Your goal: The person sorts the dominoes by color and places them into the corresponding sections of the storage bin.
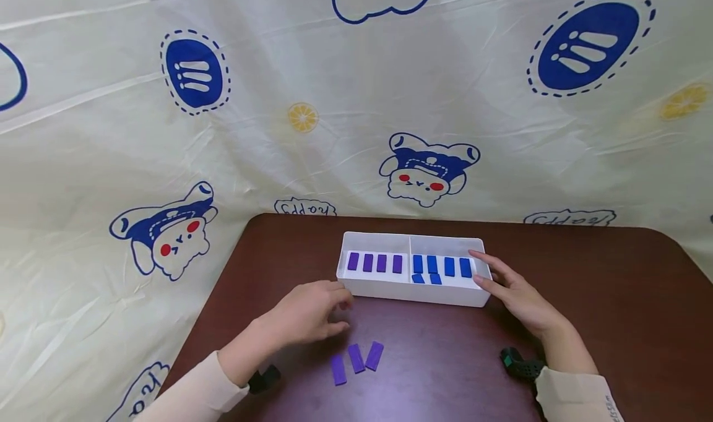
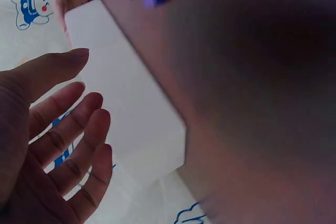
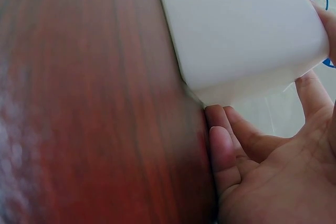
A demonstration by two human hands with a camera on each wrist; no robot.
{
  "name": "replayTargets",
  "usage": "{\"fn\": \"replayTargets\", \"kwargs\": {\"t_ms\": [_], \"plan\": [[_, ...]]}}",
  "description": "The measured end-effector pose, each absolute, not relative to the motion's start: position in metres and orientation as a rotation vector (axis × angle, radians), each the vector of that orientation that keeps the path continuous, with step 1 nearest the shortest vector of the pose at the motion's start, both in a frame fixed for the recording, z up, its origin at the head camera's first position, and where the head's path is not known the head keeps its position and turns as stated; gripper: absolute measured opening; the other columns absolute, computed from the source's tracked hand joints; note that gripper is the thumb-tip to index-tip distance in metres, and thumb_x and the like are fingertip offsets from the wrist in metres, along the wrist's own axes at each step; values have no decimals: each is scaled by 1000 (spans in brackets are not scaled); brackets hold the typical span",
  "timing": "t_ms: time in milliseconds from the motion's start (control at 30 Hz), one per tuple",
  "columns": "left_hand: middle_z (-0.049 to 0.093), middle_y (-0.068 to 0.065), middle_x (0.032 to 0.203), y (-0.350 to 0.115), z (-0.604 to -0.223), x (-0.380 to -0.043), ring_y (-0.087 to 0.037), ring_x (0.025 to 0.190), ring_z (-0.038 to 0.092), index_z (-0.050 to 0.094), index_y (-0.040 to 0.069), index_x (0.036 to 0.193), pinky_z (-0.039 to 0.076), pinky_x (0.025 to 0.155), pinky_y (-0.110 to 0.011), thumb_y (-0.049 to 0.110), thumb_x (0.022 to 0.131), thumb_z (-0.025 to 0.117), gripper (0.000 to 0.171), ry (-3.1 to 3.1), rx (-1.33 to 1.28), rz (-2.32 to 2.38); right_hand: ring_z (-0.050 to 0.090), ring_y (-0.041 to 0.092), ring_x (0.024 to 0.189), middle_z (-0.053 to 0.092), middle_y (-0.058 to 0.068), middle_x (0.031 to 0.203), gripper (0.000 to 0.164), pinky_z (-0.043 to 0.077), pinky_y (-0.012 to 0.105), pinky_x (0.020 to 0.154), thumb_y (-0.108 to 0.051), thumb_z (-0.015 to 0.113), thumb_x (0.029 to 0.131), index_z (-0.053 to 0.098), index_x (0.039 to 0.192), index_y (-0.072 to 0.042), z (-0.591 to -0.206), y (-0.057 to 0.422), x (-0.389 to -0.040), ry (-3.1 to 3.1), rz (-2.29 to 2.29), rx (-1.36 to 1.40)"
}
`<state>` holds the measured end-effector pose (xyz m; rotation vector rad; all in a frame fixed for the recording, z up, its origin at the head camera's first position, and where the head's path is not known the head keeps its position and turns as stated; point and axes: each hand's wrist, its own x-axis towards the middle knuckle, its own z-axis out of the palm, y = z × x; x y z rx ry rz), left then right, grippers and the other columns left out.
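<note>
A white two-compartment box [image 1: 412,292] sits on the table. Its left compartment holds a row of several purple strips [image 1: 368,262]; the right one holds several blue strips [image 1: 432,265], two of them lying in front of the row. My right hand [image 1: 520,295] grips the box's right end, thumb at the near corner and index finger over the far rim, other fingers against the end wall in the right wrist view. My left hand [image 1: 314,310], fingers loosely bent and holding nothing, hovers by the box's near left corner. Three loose purple strips [image 1: 356,358] lie nearer me.
The brown table [image 1: 557,255] has rounded far corners. Behind it hangs a pale printed sheet [image 1: 345,162]. Dark bands with small devices [image 1: 522,365] are worn on both wrists, near the light sleeves [image 1: 579,394].
</note>
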<state>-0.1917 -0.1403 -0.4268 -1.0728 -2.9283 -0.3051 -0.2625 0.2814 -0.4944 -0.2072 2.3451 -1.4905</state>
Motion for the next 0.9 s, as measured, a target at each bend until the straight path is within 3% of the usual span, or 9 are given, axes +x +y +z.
{"fn": "replayTargets", "kwargs": {"t_ms": [267, 533, 900], "plan": [[67, 9, 104, -129, -445, -178, -9, 94, 63, 71, 21, 115, 56, 86, -28, 45, 86, 83, 39, -3019, -1110, -148, -1, 56, 155, -2, 18, 175, 70, 9, 88, 107, -47, 59, 104, 25, 164, -39, -490, 290, -264, 2356, -1497, -197], [64, 11, 103, -116, -457, -167, -8, 87, 56, 69, 22, 114, 54, 80, -27, 63, 82, 79, 53, -2991, -1114, -66, 0, 56, 154, -2, 19, 174, 68, 9, 89, 107, -45, 58, 105, 25, 164, -38, -484, 294, -263, 2362, -1515, -204], [64, 10, 103, -117, -468, -153, -8, 93, 59, 69, 21, 115, 55, 87, -27, 45, 84, 84, 41, -3014, -1100, -134, 11, 52, 153, 5, 19, 174, 67, 13, 85, 110, -46, 59, 104, 28, 164, -37, -494, 280, -262, 2346, -1506, -212]]}}
